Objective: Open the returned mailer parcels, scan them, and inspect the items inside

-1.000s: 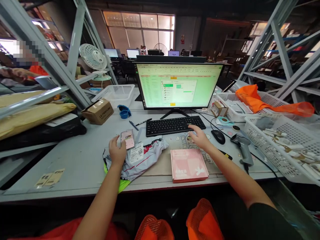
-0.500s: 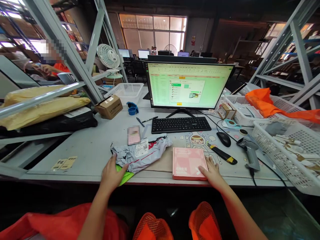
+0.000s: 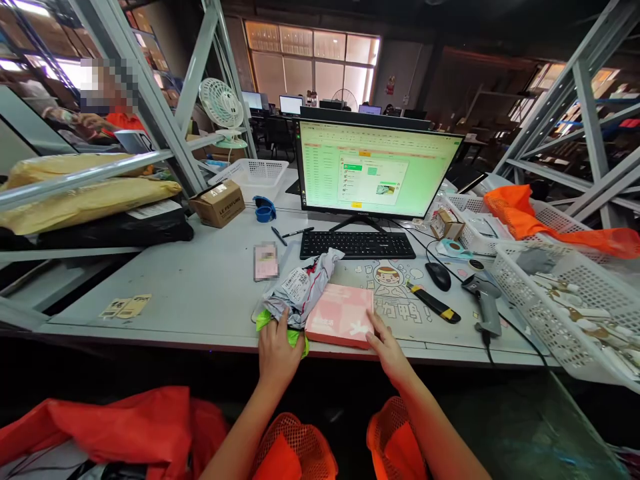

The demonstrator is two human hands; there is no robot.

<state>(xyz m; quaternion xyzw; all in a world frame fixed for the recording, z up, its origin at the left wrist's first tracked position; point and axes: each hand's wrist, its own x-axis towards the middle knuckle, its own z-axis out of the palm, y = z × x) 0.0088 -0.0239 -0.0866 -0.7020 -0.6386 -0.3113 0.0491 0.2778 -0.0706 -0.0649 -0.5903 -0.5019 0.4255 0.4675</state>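
The pink box (image 3: 344, 315) is seen on the tabletop (image 3: 200, 287), against the grey bag (image 3: 313, 290), its right edge touched by the right hand (image 3: 391, 352), fingers parted. Whether the bag is gripped by the left hand's (image 3: 279, 352) fingers cannot be told.

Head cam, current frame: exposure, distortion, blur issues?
Head view: window bright against a dim room, space below the desk nearly black; head view: rack posts splay outward, wide-angle style; head view: pixelation over phone and a person's head, monitor text too small to read; left hand and right hand fairly sharp.
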